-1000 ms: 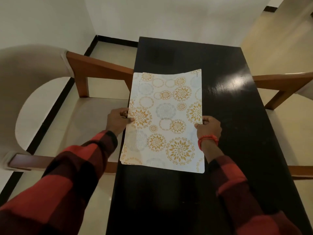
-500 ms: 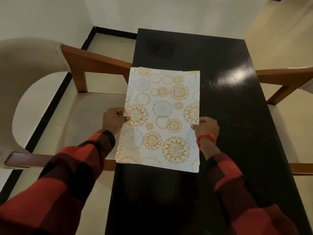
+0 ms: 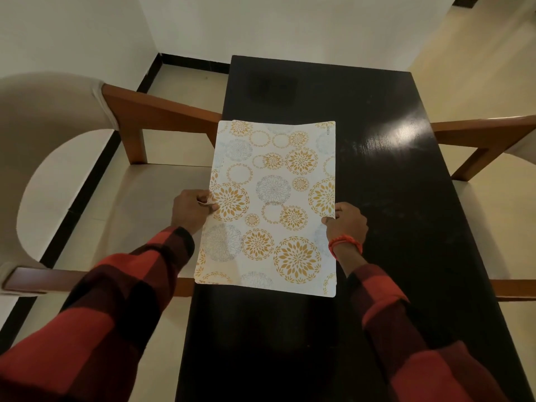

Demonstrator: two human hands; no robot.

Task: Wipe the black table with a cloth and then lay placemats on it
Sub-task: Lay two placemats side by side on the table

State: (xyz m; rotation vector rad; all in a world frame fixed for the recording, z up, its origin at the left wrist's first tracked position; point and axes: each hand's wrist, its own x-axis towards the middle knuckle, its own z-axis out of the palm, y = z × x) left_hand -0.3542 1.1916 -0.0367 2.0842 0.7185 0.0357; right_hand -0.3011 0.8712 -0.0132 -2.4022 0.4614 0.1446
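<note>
A stack of white placemats (image 3: 272,204) printed with gold and grey floral circles hangs over the left part of the long black table (image 3: 391,198). Offset edges at the top left corner show more than one mat. My left hand (image 3: 190,211) pinches the stack's left edge, beyond the table's left side. My right hand (image 3: 346,223), with a red band at the wrist, grips the right edge above the table top. No cloth is in view.
A cushioned chair with wooden arms (image 3: 156,111) stands close against the table's left side. Another wooden chair arm (image 3: 478,132) reaches in from the right. White walls with a black skirting (image 3: 188,60) close off the far end.
The placemat stack and both hands have drifted slightly left and toward me. The grip on both edges is the same.
</note>
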